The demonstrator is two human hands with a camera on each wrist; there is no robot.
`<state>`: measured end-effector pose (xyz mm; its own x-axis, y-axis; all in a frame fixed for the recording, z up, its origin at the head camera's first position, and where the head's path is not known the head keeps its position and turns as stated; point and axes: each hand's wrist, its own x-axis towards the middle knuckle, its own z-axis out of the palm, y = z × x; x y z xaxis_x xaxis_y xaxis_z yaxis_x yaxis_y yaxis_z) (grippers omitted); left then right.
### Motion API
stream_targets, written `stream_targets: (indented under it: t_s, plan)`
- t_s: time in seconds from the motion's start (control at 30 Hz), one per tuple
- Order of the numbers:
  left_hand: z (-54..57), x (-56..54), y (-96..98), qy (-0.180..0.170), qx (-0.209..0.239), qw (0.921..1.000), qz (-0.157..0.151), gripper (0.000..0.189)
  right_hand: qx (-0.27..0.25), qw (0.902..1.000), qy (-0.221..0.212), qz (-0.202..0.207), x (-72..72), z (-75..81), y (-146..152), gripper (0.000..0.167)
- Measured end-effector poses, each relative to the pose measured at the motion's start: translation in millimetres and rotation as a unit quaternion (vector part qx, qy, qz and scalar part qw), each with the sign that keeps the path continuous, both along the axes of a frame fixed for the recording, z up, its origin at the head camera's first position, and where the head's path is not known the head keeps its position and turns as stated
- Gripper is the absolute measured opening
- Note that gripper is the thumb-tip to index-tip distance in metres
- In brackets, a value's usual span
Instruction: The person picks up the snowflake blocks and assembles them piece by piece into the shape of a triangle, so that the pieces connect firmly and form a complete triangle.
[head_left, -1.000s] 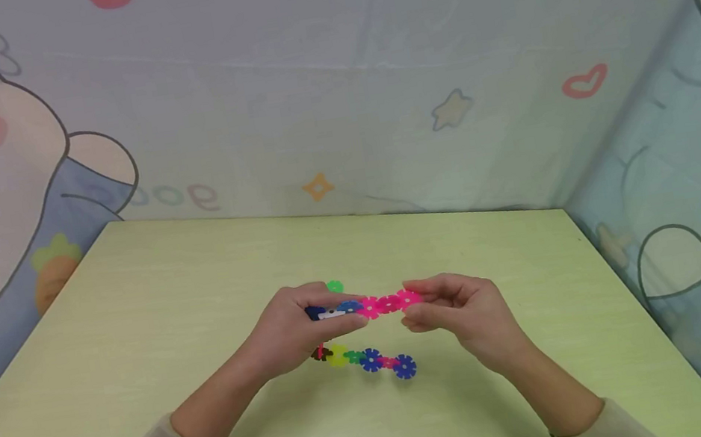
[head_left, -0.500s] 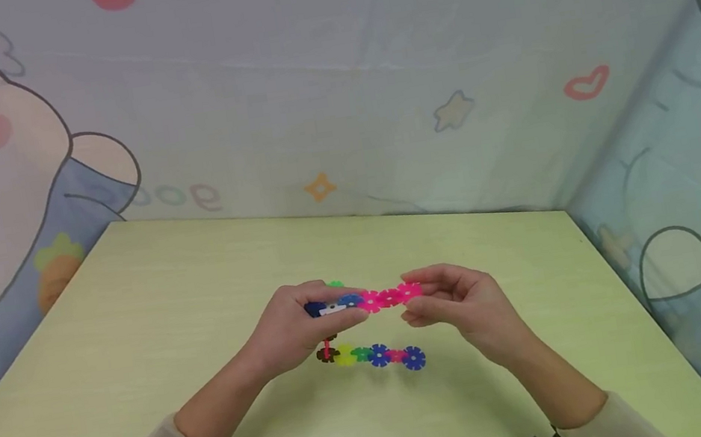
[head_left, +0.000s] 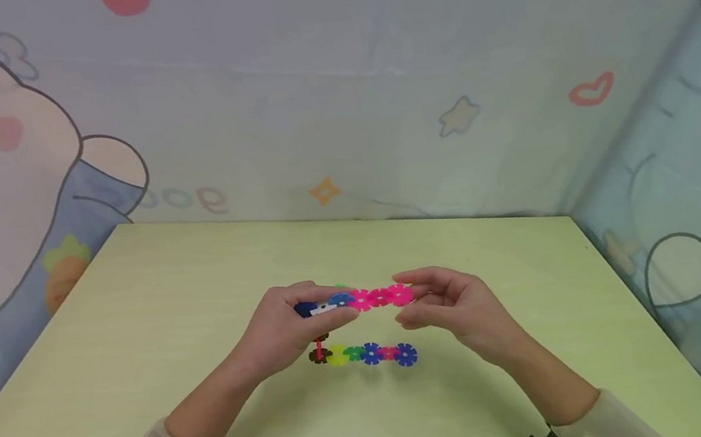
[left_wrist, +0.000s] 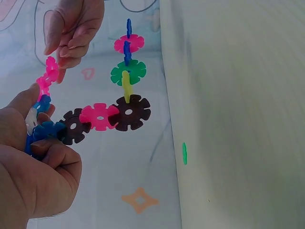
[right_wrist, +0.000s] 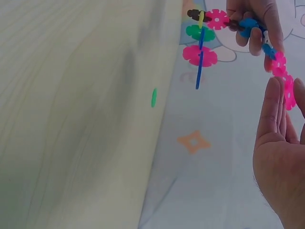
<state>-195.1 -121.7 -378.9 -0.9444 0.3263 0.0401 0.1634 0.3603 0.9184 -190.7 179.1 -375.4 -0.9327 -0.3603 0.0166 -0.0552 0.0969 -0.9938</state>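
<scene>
My left hand (head_left: 275,333) grips a chain of interlocking plastic snowflake discs (head_left: 379,297) at its blue and white part, thumb and fingers on either side. Three pink discs form the end that points right. Close around this end is my right hand (head_left: 463,311), its thumb and fingers spread apart, with a gap showing between the thumb and the last disc. The chain's other arm, with brown, yellow, green, blue and pink discs, hangs nearer the person. In the left wrist view a brown disc (left_wrist: 131,113) joins the two arms at a bend.
A loose green disc (right_wrist: 154,98) lies on the pale yellow-green table (head_left: 195,272), mostly hidden behind my left hand in the head view. A cloth backdrop (head_left: 337,84) with cartoon prints stands behind the table and at both sides.
The right hand's fingers have loosened, so the last pink disc shows more fully. Both hands and the chain have shifted slightly left in view, and the view itself has tilted a little.
</scene>
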Motion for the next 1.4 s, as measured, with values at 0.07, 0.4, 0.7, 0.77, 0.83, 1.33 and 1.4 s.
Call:
stream_targets:
  t_s: [0.07, 0.4, 0.7, 0.77, 0.83, 1.33, 1.4]
  plan:
    - [0.2, -0.1, -1.0, -0.002, 0.0, 1.0, 0.0, 0.034, 0.011, 0.9999, 0.0, -0.006, -1.3, -0.7, 1.7, 0.047]
    - [3.3, -1.2, -7.9, 0.003, 0.001, 1.0, 0.002, 0.034, 0.057, 0.9982, 0.022, 0.0, -25.4, -19.1, 14.0, 0.043]
    - [3.0, -0.1, -13.3, 0.0, 0.011, 0.9999, 0.003, 0.033, 0.156, 0.987, 0.008, 0.037, -75.8, -51.3, -2.0, 0.031]
    - [3.0, 0.0, -13.9, -0.002, 0.013, 0.9999, 0.002, 0.033, 0.191, 0.9805, 0.007, 0.047, -84.0, -55.6, -8.9, 0.032]
    - [3.1, 0.1, -14.4, -0.002, 0.013, 0.9999, 0.001, 0.033, 0.229, 0.9713, 0.013, 0.062, -90.9, -58.7, -15.5, 0.034]
    - [2.4, 1.7, -19.8, -0.018, 0.023, 0.9994, 0.017, 0.036, 0.41, 0.9034, 0.036, 0.119, -105.9, -61.1, -46.6, 0.037]
    - [1.9, 1.9, -20.5, -0.019, 0.025, 0.9994, 0.016, 0.035, 0.418, 0.9004, 0.031, 0.117, -105.1, -61.7, -47.5, 0.026]
